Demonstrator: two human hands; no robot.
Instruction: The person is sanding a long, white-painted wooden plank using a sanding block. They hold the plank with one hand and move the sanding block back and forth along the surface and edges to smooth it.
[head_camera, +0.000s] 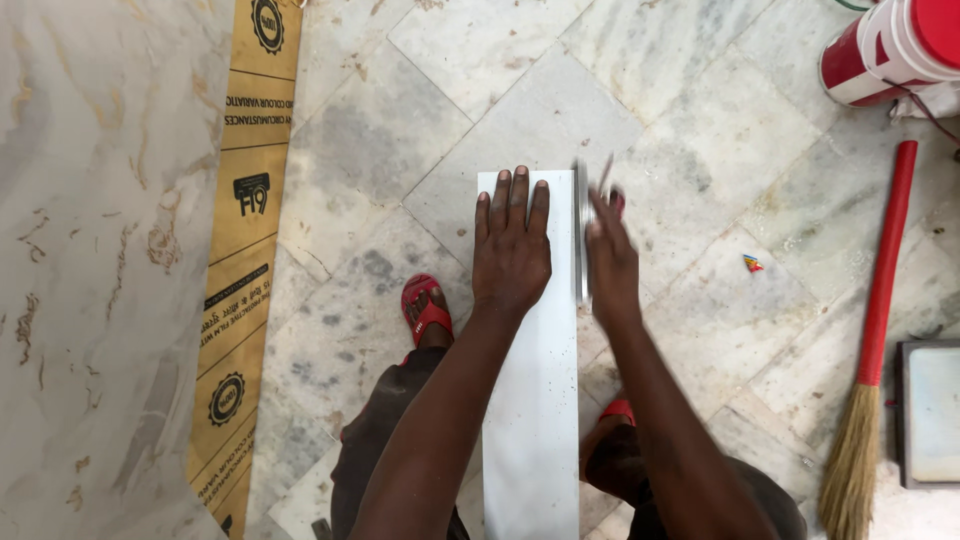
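Note:
A long narrow white slab (533, 400) lies in front of me, running away from my body over a marble floor. My left hand (511, 245) rests flat on the slab's far end with the fingers stretched out. My right hand (610, 255) is blurred at the slab's right edge, closed around a thin stick-like tool (605, 175). A grey metal straightedge (581, 240) lies along that right edge, just beside the right hand. My feet in red sandals (426, 310) stand either side of the slab.
A large marble slab (95, 270) edged with yellow printed tape (240, 250) fills the left. A red-handled broom (880, 330) lies at the right, beside a grey-framed box (930, 415). A red and white bucket (890, 45) stands top right. A small coloured scrap (752, 264) lies on the floor.

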